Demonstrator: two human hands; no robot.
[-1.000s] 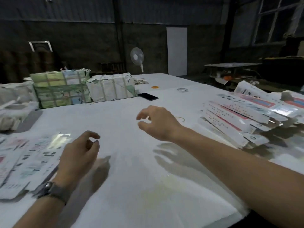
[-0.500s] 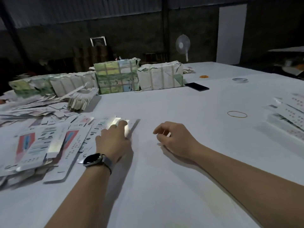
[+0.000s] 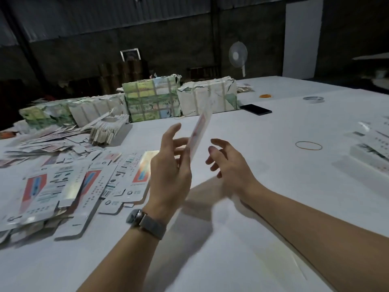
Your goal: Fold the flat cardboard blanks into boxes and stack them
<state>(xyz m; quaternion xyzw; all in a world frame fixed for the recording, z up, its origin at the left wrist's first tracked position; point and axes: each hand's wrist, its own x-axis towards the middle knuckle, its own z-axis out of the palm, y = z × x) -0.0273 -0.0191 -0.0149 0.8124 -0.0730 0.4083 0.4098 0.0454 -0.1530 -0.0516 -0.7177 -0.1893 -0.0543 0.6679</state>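
Left hand, watch on the wrist, is up off the table and pinching a flat cardboard blank between thumb and fingers. The blank is seen edge-on, tilted up and away, blurred along its length. Right hand hovers just beside it, fingers spread and loosely bent, holding nothing and clear of the blank. Left of the hands, a loose spread of printed blanks lies flat on the white tabletop. Behind them, wrapped bundles stand in a row. Further right, a rubber band, a phone, and folded boxes at the edge.
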